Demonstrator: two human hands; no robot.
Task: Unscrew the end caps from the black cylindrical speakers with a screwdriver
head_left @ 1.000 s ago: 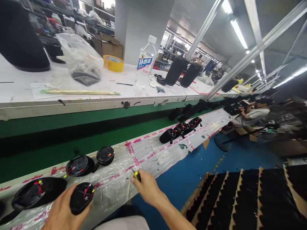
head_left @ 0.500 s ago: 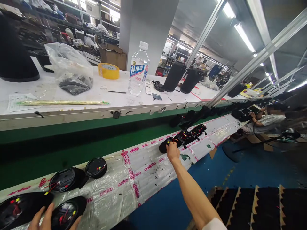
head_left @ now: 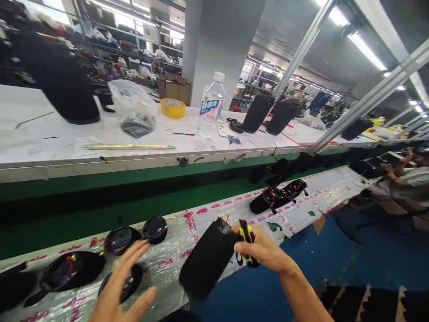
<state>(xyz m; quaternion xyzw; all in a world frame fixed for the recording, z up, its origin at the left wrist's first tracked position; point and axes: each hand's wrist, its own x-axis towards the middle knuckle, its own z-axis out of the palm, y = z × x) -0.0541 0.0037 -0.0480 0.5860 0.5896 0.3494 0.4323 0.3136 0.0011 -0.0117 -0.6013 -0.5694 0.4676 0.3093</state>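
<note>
Fluorescent tubes [head_left: 367, 51] light the workshop around a gray column [head_left: 224, 49] and a white worktable [head_left: 150, 136], where we have a water bottle [head_left: 212, 107] standing near a roll of yellow tape [head_left: 172, 108] and a clear plastic bag [head_left: 134, 105]. Below it runs a lower bench [head_left: 330, 192] wrapped in film and printed in pink lettering. Over that bench's near edge, our right hand [head_left: 264, 250] grips a black cylinder [head_left: 208, 259] by its upper end, fingers closed; the cylinder tilts, red wires [head_left: 226, 218] showing at the top, and we cannot tell whether its lower end touches the bench. Across the same hand lies a yellow-and-black tool [head_left: 247, 243]. Our left hand [head_left: 112, 297] is open, fingers and thumb spread in front of a round black part [head_left: 134, 276]; whether they touch it, we cannot tell. Just beyond sit more wired black housings [head_left: 77, 270]. Farther right along the bench, a co-worker [head_left: 414, 179] in a light top sits with arms extended.
</note>
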